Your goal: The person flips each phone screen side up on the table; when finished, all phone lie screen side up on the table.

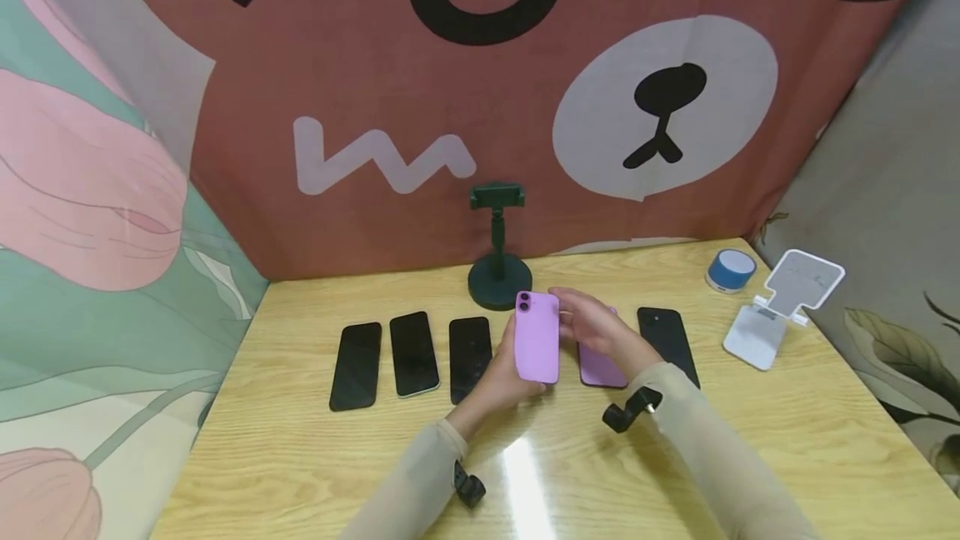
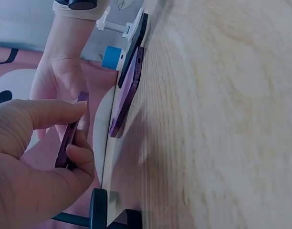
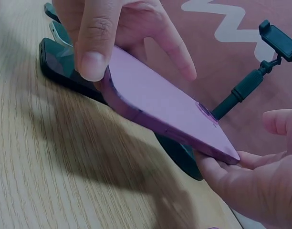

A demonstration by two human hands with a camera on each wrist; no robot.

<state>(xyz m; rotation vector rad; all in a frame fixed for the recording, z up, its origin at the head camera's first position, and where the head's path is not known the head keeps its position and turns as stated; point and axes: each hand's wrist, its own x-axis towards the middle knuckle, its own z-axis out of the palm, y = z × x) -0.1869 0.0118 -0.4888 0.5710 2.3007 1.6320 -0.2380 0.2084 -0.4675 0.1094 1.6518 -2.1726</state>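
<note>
A pink smartphone (image 1: 537, 340) is held up above the table, its back and two-lens camera facing the head view. My left hand (image 1: 501, 377) grips it near the lower end; in the left wrist view its thumb and fingers (image 2: 81, 155) pinch the phone's edges. At the upper right corner is my right hand (image 1: 596, 323). The right wrist view shows right-hand fingers (image 3: 215, 169) touching the camera end from below, the thumb held apart from it. A second pink smartphone (image 1: 602, 367) lies partly hidden under the right hand.
Several black phones lie on the wooden table, including one (image 1: 356, 367) at far left and one (image 1: 667, 344) at right. A dark green phone stand (image 1: 498, 277) stands behind the hands. A blue round speaker (image 1: 731, 271) and white folding stand (image 1: 757, 336) are at the right.
</note>
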